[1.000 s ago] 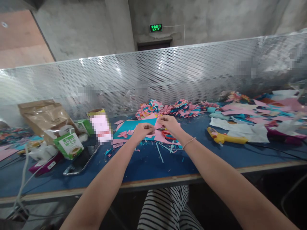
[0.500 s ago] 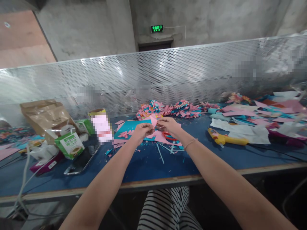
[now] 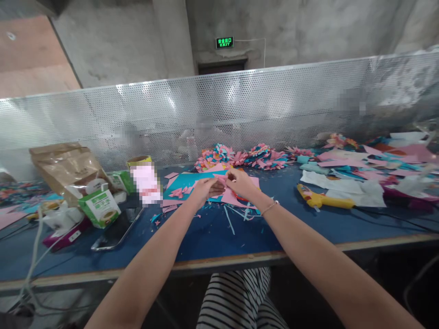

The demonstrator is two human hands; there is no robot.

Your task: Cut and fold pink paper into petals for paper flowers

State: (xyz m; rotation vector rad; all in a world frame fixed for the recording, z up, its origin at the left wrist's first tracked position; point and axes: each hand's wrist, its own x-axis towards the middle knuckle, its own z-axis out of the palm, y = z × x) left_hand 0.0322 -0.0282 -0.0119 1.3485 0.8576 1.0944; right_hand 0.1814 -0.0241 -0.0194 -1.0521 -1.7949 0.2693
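Paper (image 3: 219, 177), pink and seemingly folded to a slim point, sits pinched between the person's two hands, just above the middle of the bench (image 3: 212, 244). The left hand (image 3: 206, 188) grips it from the left with the fingers drawn close together, and the right hand (image 3: 240, 183) nips it from the other side, thumb and fingertips nearly meeting; a thin bracelet (image 3: 270, 208) circles that wrist. Beneath and beyond them lies a blue sheet (image 3: 188, 179), with small pink cuttings (image 3: 179, 192) on its left part. Something red (image 3: 243, 198) peeks out under the right hand, too covered for me to name. Thin blue strips (image 3: 229, 219) are scattered on the near side. Farther back, heaped paper flowers (image 3: 219, 157) in pink, blue and orange lie close to a perforated metal screen (image 3: 291, 103). Off to the right, a yellow glue gun (image 3: 329, 201) rests on its side beside crumpled white sheets (image 3: 368, 194). To the left I see a dark phone (image 3: 115, 232) lying flat, a green-and-white box (image 3: 100, 210) tilted next to it, a brown bag (image 3: 65, 167) behind, and a purple tissue packet (image 3: 66, 236) nearer the edge.
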